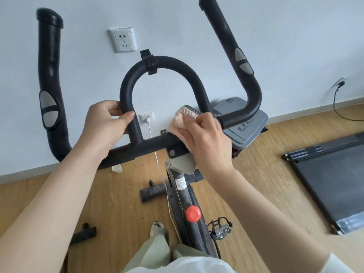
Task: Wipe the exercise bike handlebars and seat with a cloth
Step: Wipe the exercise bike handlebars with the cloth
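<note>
Handlebar wiping under way — the right hand (pixel 206 138) clutches a pink cloth (pixel 182 123) at the handlebars (pixel 163 65)' centre, the left hand (pixel 104 125) gripping the loop; the outer grips and the seat likely come next.

Two hands (pixel 104 125) (pixel 208 141), one cloth (pixel 180 123), one handlebar (pixel 163 63), three wall sockets (pixel 123 39) (pixel 146 116) (pixel 340 83) (two plugged), one red knob (pixel 193 213).

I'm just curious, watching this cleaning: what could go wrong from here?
The pink cloth, gripped by the right hand, could snag on the bolt of the clamp just below it. The white cable from the wall socket hangs past the frame near the person's shoe, so a step might yank it while the left hand grips the handlebars.
</note>
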